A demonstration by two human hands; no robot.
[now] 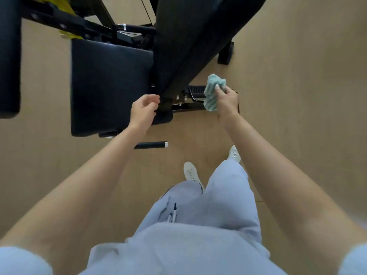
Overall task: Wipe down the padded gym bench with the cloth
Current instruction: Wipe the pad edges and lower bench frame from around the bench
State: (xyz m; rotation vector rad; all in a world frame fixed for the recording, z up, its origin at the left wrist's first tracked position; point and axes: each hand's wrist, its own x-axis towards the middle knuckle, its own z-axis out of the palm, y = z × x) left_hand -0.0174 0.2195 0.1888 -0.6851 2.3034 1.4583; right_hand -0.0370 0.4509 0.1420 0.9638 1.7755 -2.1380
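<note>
Fingers, right hand [226, 99]: gripping cloth [211, 92] beside bench [178, 46] | left hand [145, 111]: curled, hold unclear

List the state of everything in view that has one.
right hand, fingers curled round cloth.
cloth, bunched, in the air beside back pad, apart from it.
left hand, fingers curled at back pad's lower end; grip unclear.
back pad, raised at an incline.
seat pad, nothing on it.
</note>
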